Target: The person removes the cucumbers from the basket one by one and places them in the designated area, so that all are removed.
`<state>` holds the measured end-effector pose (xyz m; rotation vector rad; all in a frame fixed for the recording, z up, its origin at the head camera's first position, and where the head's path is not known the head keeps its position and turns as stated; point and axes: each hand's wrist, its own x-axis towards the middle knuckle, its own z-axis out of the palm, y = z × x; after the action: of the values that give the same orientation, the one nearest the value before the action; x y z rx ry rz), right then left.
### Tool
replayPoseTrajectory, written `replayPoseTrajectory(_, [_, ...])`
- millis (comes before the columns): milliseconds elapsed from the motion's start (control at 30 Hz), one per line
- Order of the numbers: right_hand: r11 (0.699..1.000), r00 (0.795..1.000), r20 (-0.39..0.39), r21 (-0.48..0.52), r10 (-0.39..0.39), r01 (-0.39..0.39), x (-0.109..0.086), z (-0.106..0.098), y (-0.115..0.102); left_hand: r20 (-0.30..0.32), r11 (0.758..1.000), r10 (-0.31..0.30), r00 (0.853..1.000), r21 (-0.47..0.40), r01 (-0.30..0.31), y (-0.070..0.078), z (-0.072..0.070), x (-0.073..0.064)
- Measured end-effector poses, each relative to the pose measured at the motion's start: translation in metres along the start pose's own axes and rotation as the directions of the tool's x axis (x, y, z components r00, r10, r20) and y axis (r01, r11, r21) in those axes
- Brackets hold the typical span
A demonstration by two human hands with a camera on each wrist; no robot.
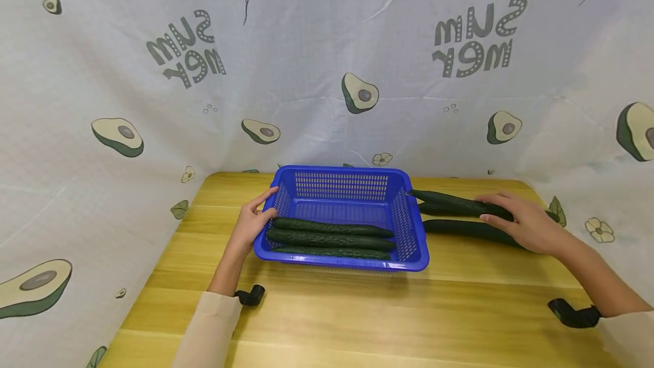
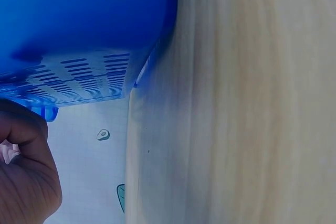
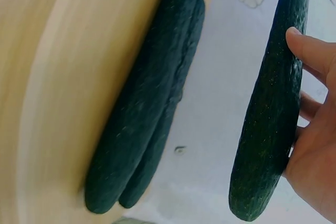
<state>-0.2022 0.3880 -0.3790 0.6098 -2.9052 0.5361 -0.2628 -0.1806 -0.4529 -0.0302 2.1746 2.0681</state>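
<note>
A blue plastic basket sits on the wooden table, with several dark green cucumbers lying side by side along its near side. At the basket's left end, my left hand grips the rim, its thumb and fingers spread along it. To the right of the basket, my right hand holds a cucumber between thumb and fingers. That cucumber is raised above the table, its far tip close to the basket's right rim. Below it, two more cucumbers lie on the table.
The wooden table stretches in front of the basket. A white sheet printed with avocados hangs behind the table and along both sides. Black wrist cameras are strapped at both cuffs.
</note>
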Motion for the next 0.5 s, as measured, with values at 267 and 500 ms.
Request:
replayPoseTrajectory(267, [0.999, 1.0, 0.003, -0.03, 0.025, -0.025, -0.014, 0.008, 0.022, -0.016, 0.999, 0.015, 1.0, 0.031, -0.015, -0.003, 0.0, 0.003])
replayPoseTrajectory(500, [1.0, 0.997, 0.072, 0.002, 0.031, -0.031, -0.027, 0.022, 0.032, -0.01, 1.0, 0.007, 1.0, 0.015, -0.007, 0.001, 0.001, 0.001])
